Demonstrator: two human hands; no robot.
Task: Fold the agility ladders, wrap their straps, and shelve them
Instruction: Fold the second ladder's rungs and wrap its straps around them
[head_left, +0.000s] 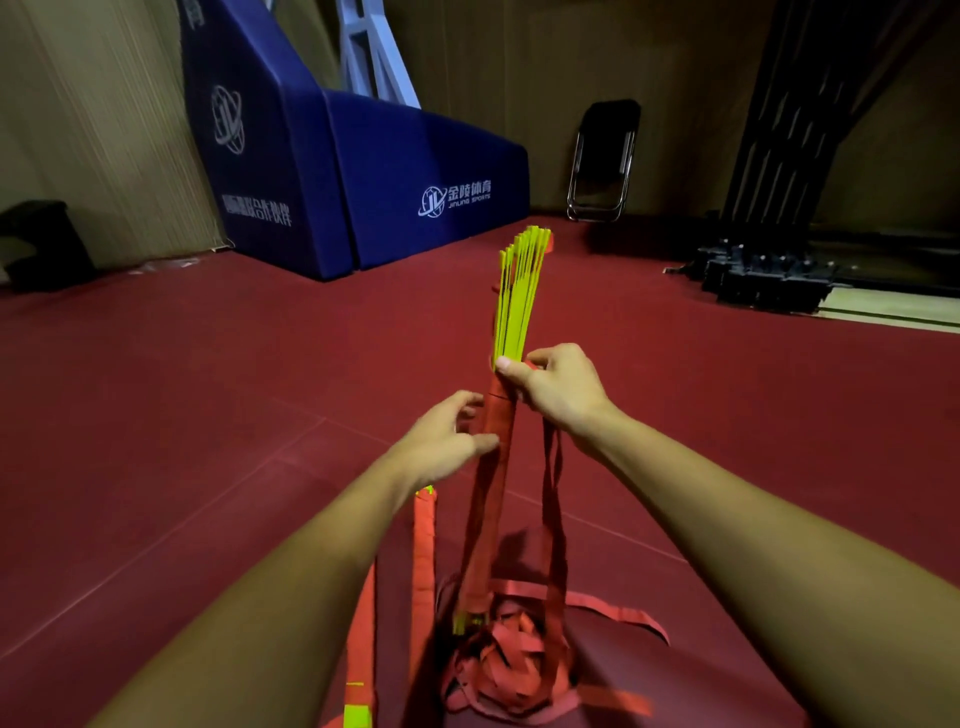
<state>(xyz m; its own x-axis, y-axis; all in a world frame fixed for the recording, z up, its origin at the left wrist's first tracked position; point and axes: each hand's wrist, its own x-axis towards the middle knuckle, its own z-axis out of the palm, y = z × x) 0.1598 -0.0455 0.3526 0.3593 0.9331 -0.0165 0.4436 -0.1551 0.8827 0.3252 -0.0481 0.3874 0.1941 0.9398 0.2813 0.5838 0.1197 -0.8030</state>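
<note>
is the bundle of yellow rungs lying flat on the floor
No, the right hand grips the bundle of yellow rungs, which stands upright.

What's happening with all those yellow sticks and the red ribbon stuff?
A person is bundling up an agility ladder. The right hand grips the bunch of yellow rungs, held upright, at the top of where a red strap is wound round it. The left hand touches that wound part; whether it grips is unclear. More loose strap lies in a heap on the red floor, so the wrapping isn't finished.
</note>
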